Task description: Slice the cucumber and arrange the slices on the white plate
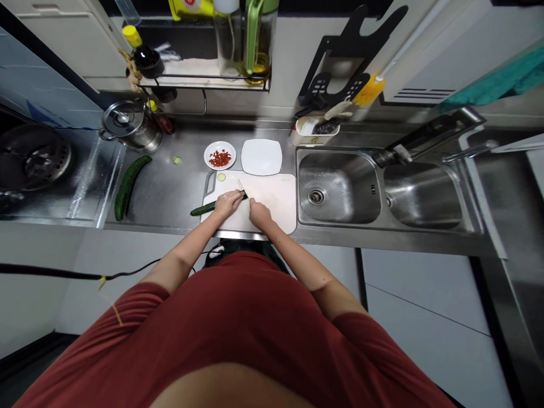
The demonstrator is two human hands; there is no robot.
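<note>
A dark green cucumber (203, 209) lies slantwise across the white cutting board (276, 201), its left end past the board's edge. My left hand (228, 204) is closed over its right part. Just right of that, my right hand (259, 214) is wrapped round the handle of a knife (242, 185), which is hidden in the fist. The thin blade points up and left, close to the cucumber's right end; whether it touches is too small to tell. One pale cucumber slice (221, 177) rests at the board's top left.
Behind the board stand a small plate (233, 153) of chopped red pieces and a white square plate (261, 157). A second cucumber (130, 184) and a cut end (177, 161) lie left, near a lidded pot (127, 127). A double sink (340, 187) is on the right.
</note>
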